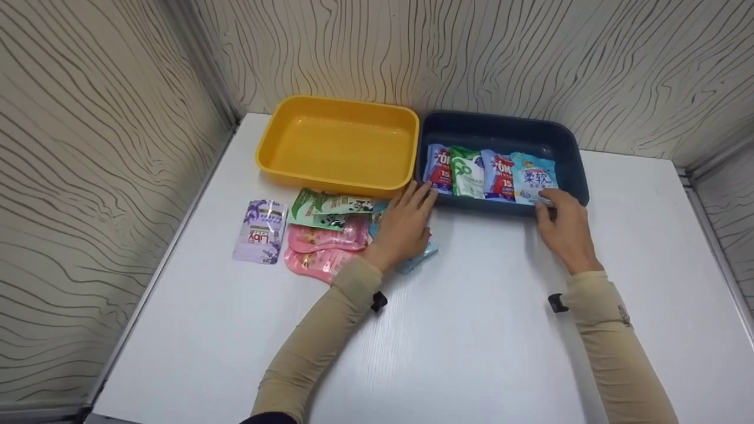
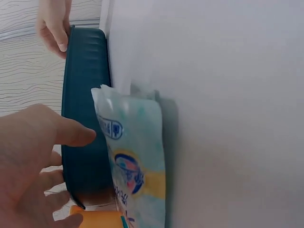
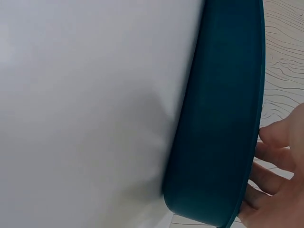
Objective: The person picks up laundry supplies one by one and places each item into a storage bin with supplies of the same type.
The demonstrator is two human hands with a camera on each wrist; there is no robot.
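Note:
My left hand (image 1: 402, 227), fingers extended, lies over light blue packets (image 1: 420, 260) on the table, its fingertips at the dark blue bin's (image 1: 500, 131) near left corner. In the left wrist view a light blue packet (image 2: 140, 156) stands beside that hand, apart from the thumb. My right hand (image 1: 565, 229) is at the bin's front rim, with fingertips at the lower edge of a light blue pouch (image 1: 533, 174) inside. The right wrist view has its loosely bent fingers (image 3: 270, 178) along the rim. Left of this pouch sit two purple-red pouches (image 1: 500, 174) and a green-white pouch (image 1: 468, 171).
A yellow bin (image 1: 339, 105) adjoins the blue bin on the left. In front of it lie green panda-print packets (image 1: 321, 219) overlapping pink packets (image 1: 315, 262). A purple packet (image 1: 259, 232) lies apart at the left. Patterned walls (image 1: 471, 53) stand behind and at both sides.

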